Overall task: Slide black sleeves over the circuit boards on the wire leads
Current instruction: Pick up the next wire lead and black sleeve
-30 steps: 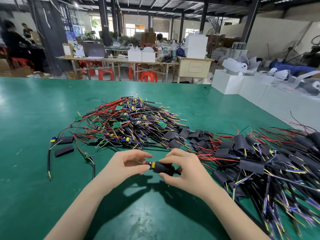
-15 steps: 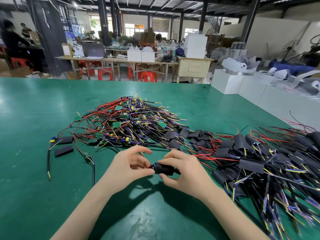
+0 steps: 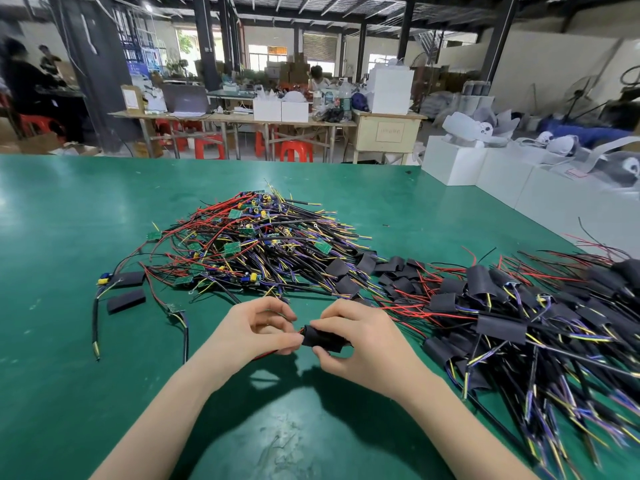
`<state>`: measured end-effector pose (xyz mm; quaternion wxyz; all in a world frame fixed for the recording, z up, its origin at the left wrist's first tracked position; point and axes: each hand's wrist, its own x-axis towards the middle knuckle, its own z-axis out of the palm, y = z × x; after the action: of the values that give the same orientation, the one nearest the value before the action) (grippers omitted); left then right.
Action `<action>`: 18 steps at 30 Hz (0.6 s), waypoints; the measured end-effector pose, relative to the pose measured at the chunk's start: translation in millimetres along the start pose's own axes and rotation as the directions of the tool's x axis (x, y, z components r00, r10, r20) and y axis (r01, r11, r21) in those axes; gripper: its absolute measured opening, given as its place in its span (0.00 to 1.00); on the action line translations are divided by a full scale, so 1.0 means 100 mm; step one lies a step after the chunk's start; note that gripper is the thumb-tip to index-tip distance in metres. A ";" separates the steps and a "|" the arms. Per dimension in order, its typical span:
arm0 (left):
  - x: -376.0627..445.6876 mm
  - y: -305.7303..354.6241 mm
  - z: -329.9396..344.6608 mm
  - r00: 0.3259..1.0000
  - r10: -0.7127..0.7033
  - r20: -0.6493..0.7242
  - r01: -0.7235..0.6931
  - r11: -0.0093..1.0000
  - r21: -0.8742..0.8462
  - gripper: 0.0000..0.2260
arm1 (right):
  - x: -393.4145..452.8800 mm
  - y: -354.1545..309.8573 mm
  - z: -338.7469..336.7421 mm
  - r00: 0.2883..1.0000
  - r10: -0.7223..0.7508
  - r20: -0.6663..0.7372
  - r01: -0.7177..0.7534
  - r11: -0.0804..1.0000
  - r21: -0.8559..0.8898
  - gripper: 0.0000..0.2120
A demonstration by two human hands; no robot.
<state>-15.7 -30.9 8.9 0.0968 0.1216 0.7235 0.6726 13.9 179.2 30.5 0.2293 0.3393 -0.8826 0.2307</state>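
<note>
Sleeve, black flattened tubing [image 3: 323, 339], axis left-right: pinched by right hand [image 3: 360, 341]; left hand [image 3: 254, 329] pinching red wire lead [image 3: 265, 355] at left mouth.

Both forearms converge at centre; left hand [image 3: 256, 329] pinches with curled fingertips, right hand [image 3: 360, 337] curls its fingers around a black sleeve [image 3: 323, 339].
</note>
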 end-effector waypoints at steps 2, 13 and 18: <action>-0.01 -0.01 0.02 1.000 0.011 0.025 -0.011 1.000 0.016 0.12 | 0.00 0.00 0.00 1.000 -0.001 0.021 0.002 1.000 -0.017 0.08; 0.01 0.01 0.06 0.968 0.242 -0.066 -0.214 0.932 0.292 0.10 | 0.01 0.03 -0.30 0.994 0.083 0.071 -0.074 0.990 -0.120 0.07; 0.01 0.04 0.04 0.925 0.338 -0.173 -0.250 0.884 0.394 0.08 | -0.26 0.37 -0.56 0.877 0.480 -0.021 -0.404 0.712 -0.575 0.10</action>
<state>-14.9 -27.0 12.5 -0.1182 0.1654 0.8149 0.5428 18.6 248.1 51.2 0.1991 0.0491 -0.9786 -0.0144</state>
